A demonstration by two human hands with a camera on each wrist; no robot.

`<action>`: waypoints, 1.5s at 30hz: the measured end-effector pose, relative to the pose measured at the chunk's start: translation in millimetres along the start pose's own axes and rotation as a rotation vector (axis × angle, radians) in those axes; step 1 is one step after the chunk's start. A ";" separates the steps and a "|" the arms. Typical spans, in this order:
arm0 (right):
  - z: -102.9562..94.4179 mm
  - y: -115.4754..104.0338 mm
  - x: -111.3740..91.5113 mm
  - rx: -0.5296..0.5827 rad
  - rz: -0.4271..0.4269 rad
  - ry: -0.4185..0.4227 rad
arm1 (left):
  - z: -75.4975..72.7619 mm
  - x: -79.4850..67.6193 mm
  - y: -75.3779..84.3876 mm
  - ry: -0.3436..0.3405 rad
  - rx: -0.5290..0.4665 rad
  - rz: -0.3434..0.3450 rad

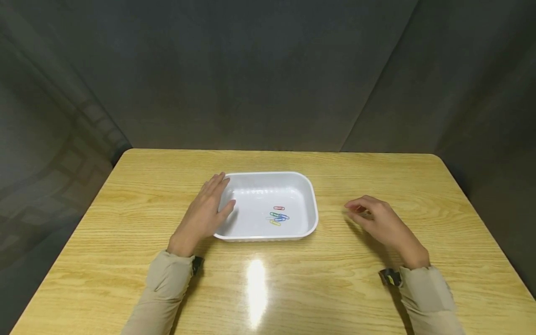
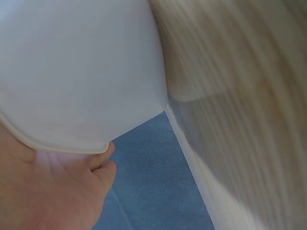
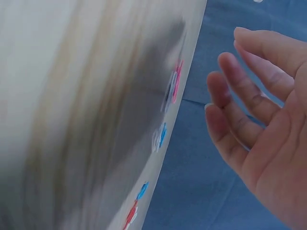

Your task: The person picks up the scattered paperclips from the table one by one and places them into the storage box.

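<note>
My left hand (image 1: 203,209) rests along the left rim of a white rectangular tray (image 1: 311,204), fingers fairly straight and thumb over the inside. The left wrist view has the tray's rim (image 2: 62,148) against the palm (image 2: 57,191). Several paper clips (image 1: 278,208) in red, green, blue, yellow and white lie on the tray floor. Right of the tray, apart from it, my right hand (image 1: 381,223) hovers over the table, its fingers loosely bent with nothing visible in them. In the right wrist view, several coloured clips (image 3: 177,81) lie on the tabletop beside that hand.
A light wood-grain table (image 1: 314,288) with rounded far corners carries everything. Dark grey fabric (image 1: 251,79) hangs behind it and at both sides. Black wrist bands (image 1: 389,277) sit at the sleeve cuffs.
</note>
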State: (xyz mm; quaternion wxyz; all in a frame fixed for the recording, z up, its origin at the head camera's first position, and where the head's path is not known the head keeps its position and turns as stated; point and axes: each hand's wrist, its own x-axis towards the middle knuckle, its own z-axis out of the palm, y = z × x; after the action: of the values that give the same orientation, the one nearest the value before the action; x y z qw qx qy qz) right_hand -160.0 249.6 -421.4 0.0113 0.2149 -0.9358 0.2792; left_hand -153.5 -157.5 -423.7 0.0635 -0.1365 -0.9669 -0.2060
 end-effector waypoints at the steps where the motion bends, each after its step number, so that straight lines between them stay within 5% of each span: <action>1: 0.5 0.8 -0.1 0.006 0.006 -0.009 | -0.2 0.0 -0.1 0.000 0.003 0.001; 27: -8.4 16.0 -6.0 0.066 0.068 -0.089 | 0.1 2.7 1.2 0.004 -0.006 0.007; 37: -8.4 19.6 -7.8 0.082 0.115 -0.180 | 0.8 0.8 0.0 0.004 -0.006 0.003; 45: -9.7 18.2 -9.5 0.045 0.107 -0.156 | 0.6 -0.1 -0.8 0.005 -0.010 -0.001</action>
State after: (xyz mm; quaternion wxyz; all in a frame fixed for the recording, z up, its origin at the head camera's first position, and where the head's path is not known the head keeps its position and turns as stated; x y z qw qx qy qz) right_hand -159.8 272.1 -424.0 -0.0816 0.1859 -0.9375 0.2828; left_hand -153.7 -158.0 -424.6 0.0653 -0.1359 -0.9657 -0.2114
